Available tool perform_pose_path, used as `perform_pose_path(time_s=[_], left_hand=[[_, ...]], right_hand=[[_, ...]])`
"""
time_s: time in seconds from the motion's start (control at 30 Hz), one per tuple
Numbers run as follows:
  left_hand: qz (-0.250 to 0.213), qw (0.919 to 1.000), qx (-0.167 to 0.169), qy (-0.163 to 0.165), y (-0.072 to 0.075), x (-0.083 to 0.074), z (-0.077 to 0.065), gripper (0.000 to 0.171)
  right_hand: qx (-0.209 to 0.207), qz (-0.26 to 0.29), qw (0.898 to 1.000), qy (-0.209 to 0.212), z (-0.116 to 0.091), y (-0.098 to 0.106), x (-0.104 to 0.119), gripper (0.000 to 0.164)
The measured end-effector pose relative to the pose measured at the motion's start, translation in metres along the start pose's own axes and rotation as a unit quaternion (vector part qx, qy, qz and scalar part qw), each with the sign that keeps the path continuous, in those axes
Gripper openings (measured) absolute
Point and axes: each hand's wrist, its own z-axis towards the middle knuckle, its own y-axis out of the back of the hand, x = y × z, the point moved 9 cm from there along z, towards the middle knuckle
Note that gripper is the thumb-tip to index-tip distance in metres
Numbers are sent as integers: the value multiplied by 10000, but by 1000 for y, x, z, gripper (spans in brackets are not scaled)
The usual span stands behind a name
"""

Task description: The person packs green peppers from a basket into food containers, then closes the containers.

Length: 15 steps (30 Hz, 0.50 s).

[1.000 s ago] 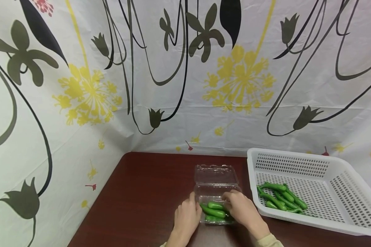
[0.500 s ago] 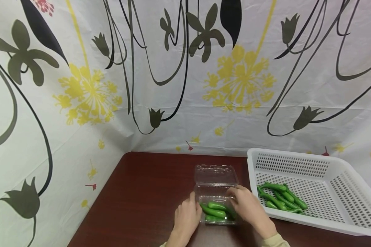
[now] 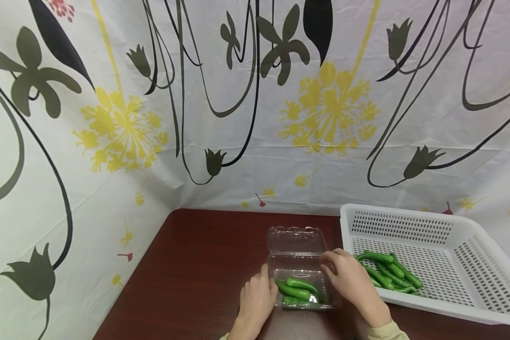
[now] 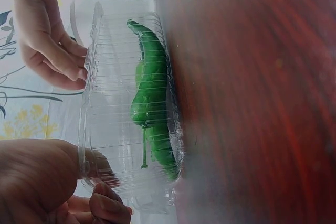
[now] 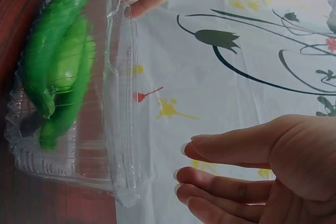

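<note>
A clear plastic clamshell container [image 3: 295, 261] lies on the table with its lid folded back. Several green peppers [image 3: 292, 290] rest in its base; through the ribbed side in the left wrist view, one pepper [image 4: 150, 95] shows its stem. My left hand [image 3: 256, 297] grips the container's left edge, thumb and fingers on either side of the plastic wall. My right hand [image 3: 350, 278] hovers by the container's right edge, toward the basket. The right wrist view shows its fingers [image 5: 226, 184] loosely bent and apart from the container, with nothing between them and the thumb.
A white perforated basket [image 3: 408, 213] stands on the right of the dark red table [image 3: 187, 274]. Several more green peppers [image 3: 378, 257] lie along its left side. Behind the table hangs a flower-patterned cloth [image 3: 238, 137].
My right hand has drawn back to the right, out of the container, uncovering the right-hand pepper inside. My left hand has stayed on the container's left edge.
</note>
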Motion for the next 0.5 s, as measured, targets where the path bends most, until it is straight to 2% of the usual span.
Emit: perform_pose_path(time_s=[0.23, 0.5], left_hand=[[22, 9998, 190, 112, -1, 1, 1, 35], [9, 9998, 174, 104, -1, 0, 1, 35]], right_hand=[[-287, -35, 9995, 109, 1, 9, 0, 18], [-640, -70, 9976, 238, 1, 20, -4, 15]])
